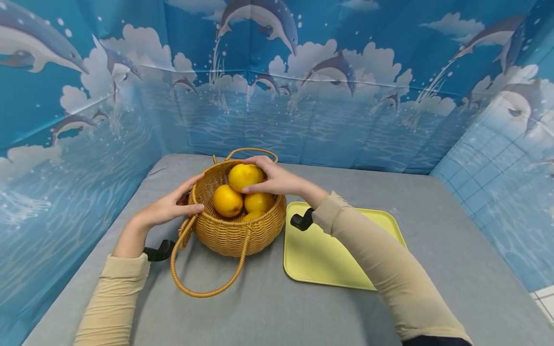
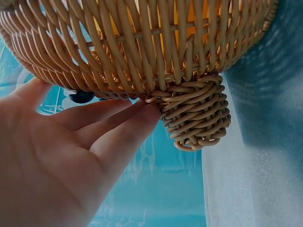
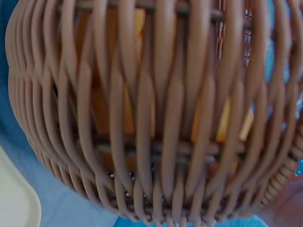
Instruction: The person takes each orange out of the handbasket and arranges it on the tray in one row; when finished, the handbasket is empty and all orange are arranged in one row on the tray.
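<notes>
A round wicker basket [image 1: 233,238] holds several yellow citrus fruits [image 1: 227,201]. My right hand [image 1: 270,178] reaches over its far right rim and grips the topmost yellow citrus fruit [image 1: 243,177], thumb on the near side and fingers over the top. My left hand [image 1: 166,207] holds the basket's left rim, its thumb lying on the edge. The left wrist view shows fingers [image 2: 128,135] against the wicker beside a woven knob [image 2: 196,113]. In the right wrist view, the basket wall [image 3: 165,109] hides most of the fruit, with part of the right hand [image 3: 286,203] at the lower right corner.
A yellow tray [image 1: 326,259] lies right of the basket, partly under the right forearm. One basket handle [image 1: 207,294] hangs down to the grey tabletop [image 1: 259,312] in front; the other handle [image 1: 253,150] stands at the back. A dolphin-print curtain [image 1: 277,110] surrounds the table.
</notes>
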The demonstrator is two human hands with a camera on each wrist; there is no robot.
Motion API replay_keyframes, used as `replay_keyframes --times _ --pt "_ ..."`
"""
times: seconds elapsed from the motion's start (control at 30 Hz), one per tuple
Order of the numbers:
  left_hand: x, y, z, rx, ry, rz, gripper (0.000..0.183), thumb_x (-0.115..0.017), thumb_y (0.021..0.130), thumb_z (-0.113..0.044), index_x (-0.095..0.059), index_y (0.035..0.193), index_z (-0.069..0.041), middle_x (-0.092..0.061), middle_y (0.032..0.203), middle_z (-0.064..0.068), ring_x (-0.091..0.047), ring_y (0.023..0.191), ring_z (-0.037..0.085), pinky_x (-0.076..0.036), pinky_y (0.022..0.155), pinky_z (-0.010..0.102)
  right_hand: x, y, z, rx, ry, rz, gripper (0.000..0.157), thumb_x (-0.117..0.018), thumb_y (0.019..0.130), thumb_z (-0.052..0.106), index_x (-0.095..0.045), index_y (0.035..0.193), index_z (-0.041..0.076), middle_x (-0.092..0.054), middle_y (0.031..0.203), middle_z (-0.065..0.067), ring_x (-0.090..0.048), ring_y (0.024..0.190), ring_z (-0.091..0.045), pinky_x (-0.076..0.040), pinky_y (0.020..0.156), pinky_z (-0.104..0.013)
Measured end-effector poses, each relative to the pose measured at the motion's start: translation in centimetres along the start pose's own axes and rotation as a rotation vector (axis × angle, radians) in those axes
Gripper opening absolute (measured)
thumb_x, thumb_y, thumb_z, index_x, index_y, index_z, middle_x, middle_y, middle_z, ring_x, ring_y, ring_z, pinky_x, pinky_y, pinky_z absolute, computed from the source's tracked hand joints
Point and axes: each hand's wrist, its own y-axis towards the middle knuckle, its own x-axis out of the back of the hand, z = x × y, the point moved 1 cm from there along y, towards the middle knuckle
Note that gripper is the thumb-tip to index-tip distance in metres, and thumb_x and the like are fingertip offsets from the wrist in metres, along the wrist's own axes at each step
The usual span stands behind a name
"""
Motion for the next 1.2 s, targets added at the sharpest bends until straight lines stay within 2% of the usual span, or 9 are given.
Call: replay_keyframes --times 0.27,0.63,0.7,0.87,0.93,1.07,1.2 --pt "-0.2 0.1 -0.1 -0.006 0.007 -0.005 0.077 -0.055 0.096 -0.018 -0.003 0.152 -0.022 -0.007 0.155 0.017 -0.02 0.137 0.038 -0.025 0.103 0.052 -0.3 0.6 -0.2 -0.063 -0.025 0.024 0.072 -0.068 0.086 0.037 -0.031 0.145 0.019 -0.017 0.149 -0.005 -0.035 0.125 -0.021 -0.033 0.1 -0.042" --pt "-0.1 0.1 0.0 -0.006 0.016 -0.022 0.078 -0.056 0.095 -0.017 -0.004 0.153 -0.02 -0.007 0.154 0.018 -0.018 0.137 0.038 -0.022 0.104 0.052 -0.8 1.3 -0.2 -0.08 -0.059 0.03 0.072 -0.069 0.085 0.038 -0.033 0.145 0.019 -0.017 0.15 -0.006 -0.03 0.13 -0.022 -0.028 0.104 -0.042" --pt "-0.1 0.0 0.0 -0.003 0.016 -0.023 0.078 -0.056 0.095 -0.018 -0.004 0.152 -0.019 -0.008 0.154 0.019 -0.019 0.137 0.039 -0.025 0.104 0.05 -0.8 1.5 -0.2 -0.082 -0.059 0.032 0.072 -0.07 0.084 0.037 -0.034 0.144 0.019 -0.018 0.15 -0.006 -0.03 0.13 -0.021 -0.029 0.104 -0.042" --pt "0.0 0.0 0.1 0.008 0.009 -0.021 0.077 -0.056 0.095 -0.018 -0.004 0.152 -0.02 -0.012 0.152 0.021 -0.024 0.134 0.04 -0.033 0.1 0.034 -1.1 1.9 -0.4 -0.077 -0.073 0.036 0.075 -0.072 0.081 0.038 -0.035 0.144 0.02 -0.021 0.147 -0.006 -0.033 0.126 -0.02 -0.032 0.101 -0.041" --pt "0.0 0.0 0.1 0.009 0.006 -0.021 0.077 -0.056 0.095 -0.018 -0.004 0.152 -0.021 -0.012 0.152 0.022 -0.024 0.134 0.04 -0.033 0.101 0.037 -1.3 2.1 -0.5 -0.071 -0.087 0.043 0.075 -0.073 0.081 0.037 -0.035 0.144 0.021 -0.023 0.147 -0.006 -0.034 0.125 -0.02 -0.034 0.099 -0.039" --pt "0.0 0.0 0.2 0.012 0.002 -0.019 0.078 -0.056 0.095 -0.019 -0.004 0.152 -0.021 -0.01 0.153 0.02 -0.022 0.135 0.039 -0.026 0.103 0.05 -1.7 2.5 -0.6 -0.055 -0.102 0.093 0.075 -0.072 0.082 0.033 -0.033 0.145 0.02 -0.025 0.146 -0.007 -0.034 0.124 -0.02 -0.035 0.097 -0.038" --pt "-0.1 0.0 0.1 0.015 0.008 -0.018 0.077 -0.056 0.095 -0.02 -0.004 0.152 -0.021 -0.008 0.154 0.019 -0.02 0.136 0.038 -0.025 0.103 0.053 -2.2 2.8 -0.5 -0.051 -0.118 0.162 0.077 -0.073 0.082 0.028 -0.031 0.146 0.018 -0.027 0.145 -0.007 -0.035 0.123 -0.02 -0.035 0.097 -0.038"
